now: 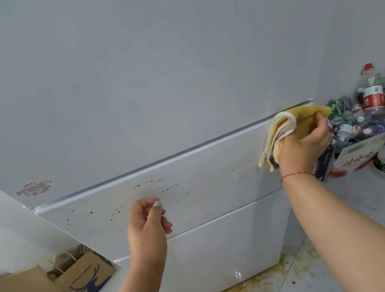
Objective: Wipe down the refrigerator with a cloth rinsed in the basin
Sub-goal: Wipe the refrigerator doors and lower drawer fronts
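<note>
Two hands showing: the right hand is gripping the yellow cloth against the refrigerator door's top right corner, the left hand is hanging loosely curled, holding nothing. Wiping's underway; next I'd guess sweeping left over those brown splatters.

A home kitchen corner: a white refrigerator fills the frame's middle, empty plastic bottles crowd a box at right, paper bags stand lower left.

Sticker text too small; cloth hides refrigerator corner.
</note>
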